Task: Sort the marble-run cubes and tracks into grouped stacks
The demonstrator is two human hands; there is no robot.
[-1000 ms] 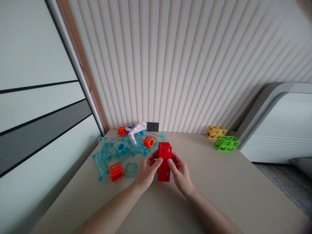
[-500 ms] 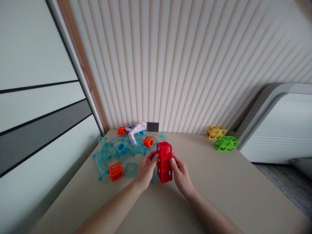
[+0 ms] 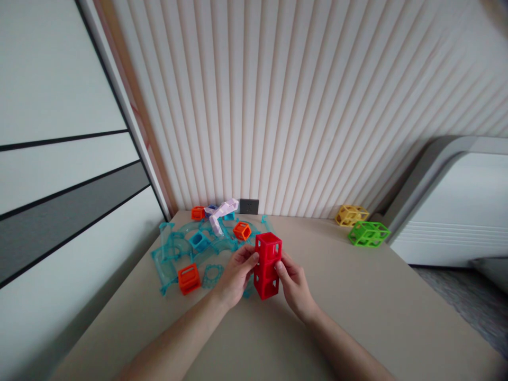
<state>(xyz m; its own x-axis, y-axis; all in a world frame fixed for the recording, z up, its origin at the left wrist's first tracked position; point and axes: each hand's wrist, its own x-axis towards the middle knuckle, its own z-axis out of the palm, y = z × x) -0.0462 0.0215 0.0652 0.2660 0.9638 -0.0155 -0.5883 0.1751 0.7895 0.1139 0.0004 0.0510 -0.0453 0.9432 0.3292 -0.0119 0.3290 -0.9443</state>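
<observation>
Between my hands is a red toy block piece point(image 3: 268, 264), tall and open-framed, made of cube sections joined one above another. My left hand point(image 3: 238, 275) is closed on its left side, thumb on the near face. From the right, my right hand point(image 3: 294, 286) grips it with the thumb against its edge. The fingers behind the piece are partly hidden. It leans slightly, top to the right. Left of my left hand lie an orange cube block point(image 3: 189, 279) and a clear teal square plate point(image 3: 212, 275).
Clear teal track pieces point(image 3: 169, 264) spread over the table's left side, with a blue cube point(image 3: 199, 241), another orange cube point(image 3: 242, 230) and a pale lilac angled piece point(image 3: 217, 218). Yellow point(image 3: 351, 215) and green point(image 3: 369, 234) frame blocks stand back right. A black socket point(image 3: 250, 206) is on the wall.
The red block piece has tilted a little, its top shifting right and its bottom slightly left. Both hands keep hold of it; the other pieces have stayed put.
</observation>
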